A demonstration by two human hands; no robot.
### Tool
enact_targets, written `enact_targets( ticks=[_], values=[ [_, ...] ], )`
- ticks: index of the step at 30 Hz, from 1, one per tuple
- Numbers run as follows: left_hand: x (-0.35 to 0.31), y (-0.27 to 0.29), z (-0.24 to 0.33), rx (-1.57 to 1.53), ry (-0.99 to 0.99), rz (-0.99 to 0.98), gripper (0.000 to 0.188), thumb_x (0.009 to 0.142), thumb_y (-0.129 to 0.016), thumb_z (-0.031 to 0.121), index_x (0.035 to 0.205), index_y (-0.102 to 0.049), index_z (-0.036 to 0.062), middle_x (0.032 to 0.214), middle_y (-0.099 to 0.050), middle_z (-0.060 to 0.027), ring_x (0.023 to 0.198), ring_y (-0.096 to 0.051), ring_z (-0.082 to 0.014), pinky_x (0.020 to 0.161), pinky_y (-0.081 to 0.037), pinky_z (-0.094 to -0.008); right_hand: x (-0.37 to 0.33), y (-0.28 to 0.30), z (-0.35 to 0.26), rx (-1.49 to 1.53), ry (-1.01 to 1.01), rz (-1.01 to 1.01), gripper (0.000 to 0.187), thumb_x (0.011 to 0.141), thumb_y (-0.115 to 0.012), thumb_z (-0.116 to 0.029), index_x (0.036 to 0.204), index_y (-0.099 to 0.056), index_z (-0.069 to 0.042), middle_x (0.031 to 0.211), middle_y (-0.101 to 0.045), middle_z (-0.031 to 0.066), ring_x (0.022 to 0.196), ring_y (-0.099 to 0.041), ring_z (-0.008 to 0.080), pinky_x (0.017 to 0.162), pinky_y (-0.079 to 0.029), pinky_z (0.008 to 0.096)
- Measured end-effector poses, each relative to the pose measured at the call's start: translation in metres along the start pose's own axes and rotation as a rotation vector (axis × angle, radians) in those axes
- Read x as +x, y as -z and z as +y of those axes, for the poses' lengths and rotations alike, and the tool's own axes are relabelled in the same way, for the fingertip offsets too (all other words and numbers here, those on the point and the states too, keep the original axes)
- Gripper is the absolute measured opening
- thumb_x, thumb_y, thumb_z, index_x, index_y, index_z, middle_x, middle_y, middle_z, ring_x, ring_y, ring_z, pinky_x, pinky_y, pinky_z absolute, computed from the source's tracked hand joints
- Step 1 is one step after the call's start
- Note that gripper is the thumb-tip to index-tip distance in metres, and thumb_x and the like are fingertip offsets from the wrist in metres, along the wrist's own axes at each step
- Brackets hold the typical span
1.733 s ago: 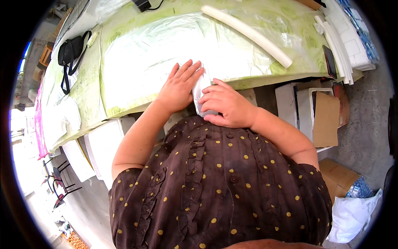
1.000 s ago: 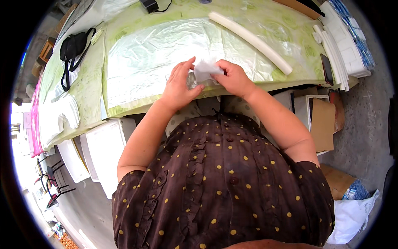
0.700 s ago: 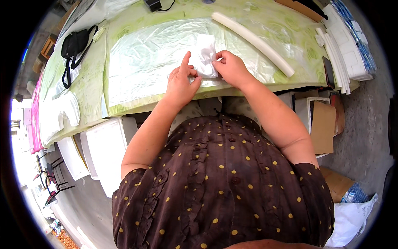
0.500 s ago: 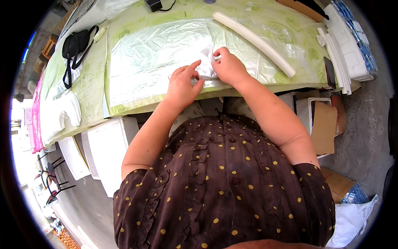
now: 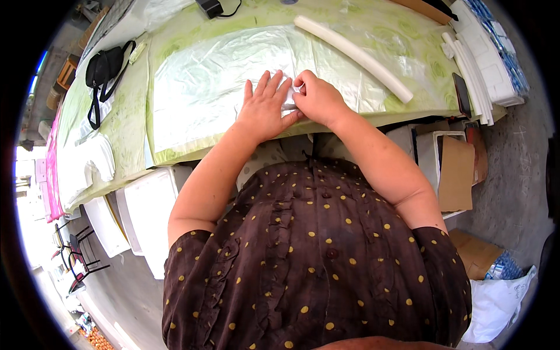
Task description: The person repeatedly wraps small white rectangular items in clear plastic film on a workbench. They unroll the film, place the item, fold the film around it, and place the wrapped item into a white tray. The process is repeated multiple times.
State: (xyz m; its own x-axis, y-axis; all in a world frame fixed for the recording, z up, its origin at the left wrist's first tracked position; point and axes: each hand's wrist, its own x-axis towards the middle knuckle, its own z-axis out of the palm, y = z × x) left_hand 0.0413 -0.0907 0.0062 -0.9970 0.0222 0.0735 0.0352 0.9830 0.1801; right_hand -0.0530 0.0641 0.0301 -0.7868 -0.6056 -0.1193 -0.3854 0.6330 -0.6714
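Note:
A clear, shiny plastic sheet (image 5: 198, 81) lies spread over the green patterned tablecloth in front of me. My left hand (image 5: 262, 111) rests flat on it near the table's front edge, fingers spread, its thumb reaching toward the other hand. Close beside it, my right hand (image 5: 319, 100) is closed, thumb and forefinger pinching a crumpled part of the sheet. Just what lies inside that pinch is partly hidden by the fingers. To the right, a long whitish roll (image 5: 356, 58) lies slantwise across the plastic.
A black bag (image 5: 105, 67) and white cloth-like items (image 5: 93, 157) lie at the table's left. White tubes (image 5: 472, 76) and a dark phone-like slab (image 5: 462, 94) are at the right edge. A black adapter (image 5: 210, 7) sits at the back. Below stand white boxes (image 5: 149, 198) and an open carton (image 5: 457, 175).
My left hand has opened from a loose curl and flattened onto the sheet, moving slightly right. My right hand has shifted slightly down, still pinching.

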Motion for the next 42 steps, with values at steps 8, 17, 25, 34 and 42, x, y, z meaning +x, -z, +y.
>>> enact_targets(
  ticks=[8,17,25,34,42],
  values=[
    [-0.029,0.013,0.015,-0.065,-0.295,-0.101,0.082,0.082,-0.078,0.043,0.153,-0.043,0.0195,0.164,-0.030,-0.0077,0.153,-0.023,-0.0323,0.123,-0.016,-0.0592,-0.080,0.007,0.018,0.212,0.156,0.026,0.019,0.084,-0.065,-0.016,0.099,-0.060,-0.005,0.084,-0.069,0.0118,0.081,-0.066,0.0340,0.071,-0.051,0.0444],
    [-0.016,0.003,0.009,-0.339,-0.149,0.098,0.059,0.080,-0.068,0.009,0.138,-0.060,0.0157,0.147,-0.056,-0.0031,0.137,-0.048,-0.0258,0.116,-0.032,-0.0493,-0.052,0.014,0.066,-0.090,0.639,0.145,0.039,0.075,-0.067,-0.011,0.114,-0.066,-0.015,0.115,-0.067,0.0066,0.114,-0.058,0.0310,0.103,-0.041,0.0431],
    [-0.015,-0.010,0.008,-0.294,-0.166,0.187,0.039,0.085,-0.064,0.009,0.122,-0.071,0.0168,0.136,-0.064,0.0001,0.129,-0.055,-0.0250,0.113,-0.035,-0.0478,-0.050,0.019,0.064,-0.172,0.710,0.206,0.042,0.072,-0.072,-0.014,0.114,-0.067,-0.015,0.116,-0.066,0.0057,0.119,-0.055,0.0305,0.104,-0.040,0.0448],
    [-0.007,-0.007,0.013,-0.353,0.043,0.252,0.024,0.087,-0.069,0.022,0.107,-0.074,0.0107,0.119,-0.068,-0.0054,0.117,-0.059,-0.0301,0.103,-0.042,-0.0444,-0.032,0.007,0.066,-0.133,0.591,0.306,0.020,0.079,-0.073,-0.018,0.096,-0.068,-0.009,0.100,-0.068,0.0070,0.099,-0.060,0.0319,0.089,-0.044,0.0436],
    [0.007,-0.002,0.018,-0.309,0.164,0.234,0.025,0.091,-0.065,0.031,0.095,-0.075,0.0082,0.114,-0.068,-0.0066,0.112,-0.059,-0.0321,0.099,-0.042,-0.0450,-0.026,0.007,0.060,-0.281,0.395,0.387,0.018,0.084,-0.065,-0.025,0.080,-0.071,-0.009,0.090,-0.067,0.0079,0.092,-0.060,0.0326,0.084,-0.047,0.0449]
  ],
)
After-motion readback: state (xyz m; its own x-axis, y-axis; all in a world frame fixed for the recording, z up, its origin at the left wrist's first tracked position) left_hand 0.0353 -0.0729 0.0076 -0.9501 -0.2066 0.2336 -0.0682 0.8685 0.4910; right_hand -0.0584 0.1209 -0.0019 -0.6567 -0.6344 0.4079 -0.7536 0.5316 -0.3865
